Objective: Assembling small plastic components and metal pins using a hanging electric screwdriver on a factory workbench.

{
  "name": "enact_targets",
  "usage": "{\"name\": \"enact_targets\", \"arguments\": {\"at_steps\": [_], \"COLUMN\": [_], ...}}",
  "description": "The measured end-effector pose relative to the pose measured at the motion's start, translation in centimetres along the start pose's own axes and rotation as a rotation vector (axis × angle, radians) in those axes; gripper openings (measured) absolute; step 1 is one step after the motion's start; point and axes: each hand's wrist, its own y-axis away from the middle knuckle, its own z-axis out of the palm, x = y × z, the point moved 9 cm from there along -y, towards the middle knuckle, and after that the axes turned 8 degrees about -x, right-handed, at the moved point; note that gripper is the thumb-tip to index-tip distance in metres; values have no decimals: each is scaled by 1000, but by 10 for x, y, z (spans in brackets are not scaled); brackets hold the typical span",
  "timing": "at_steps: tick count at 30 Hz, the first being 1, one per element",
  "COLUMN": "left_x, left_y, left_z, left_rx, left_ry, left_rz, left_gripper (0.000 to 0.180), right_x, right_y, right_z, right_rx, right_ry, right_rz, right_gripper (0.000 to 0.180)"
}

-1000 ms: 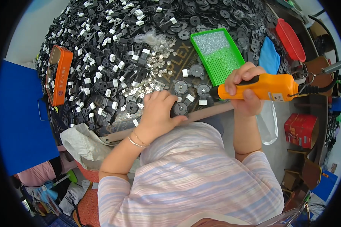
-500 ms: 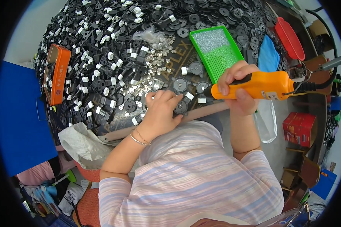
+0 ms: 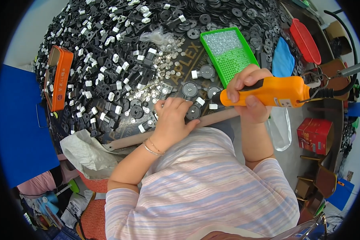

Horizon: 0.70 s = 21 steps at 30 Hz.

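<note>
My right hand [image 3: 254, 94] is wrapped round an orange electric screwdriver [image 3: 288, 91], held almost level. Its black nose [image 3: 217, 98] points left, over or beside a black caster with a white tab [image 3: 213, 93]; whether they touch I cannot tell. Low over the front of the table is my left hand [image 3: 172, 122], fingers bent downward. Between its forefinger and thumb sits another black caster [image 3: 193, 112], gripped at its left side, partly covered by the fingers. Just beyond lie two more black casters, one round [image 3: 190, 89] and one with a white tab [image 3: 207, 72].
Black parts with white tabs [image 3: 108, 60] heap up at left, black discs [image 3: 236, 12] at the back. Small metal pieces [image 3: 168, 64] are scattered mid-table. A green tray [image 3: 231, 72] of small silvery pieces, an orange box [image 3: 62, 80] and a red tray [image 3: 306, 42] stand around. A cable [image 3: 354, 52] hangs right.
The screwdriver and my right hand have shifted very slightly left. My left hand has turned a little, and the caster at its thumb shows more.
</note>
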Motion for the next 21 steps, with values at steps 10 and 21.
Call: {"name": "enact_targets", "arguments": {"at_steps": [10,21], "left_x": [-7,-7], "left_y": [0,0], "left_z": [3,-1], "left_rx": [-40,24], "left_ry": [71,92], "left_rz": [-18,-45], "left_gripper": [48,55], "right_x": [4,10], "right_y": [-1,0], "right_z": [10,20], "right_rx": [18,-69], "right_ry": [-46,-37], "right_rz": [-5,64], "right_gripper": [27,29]}}
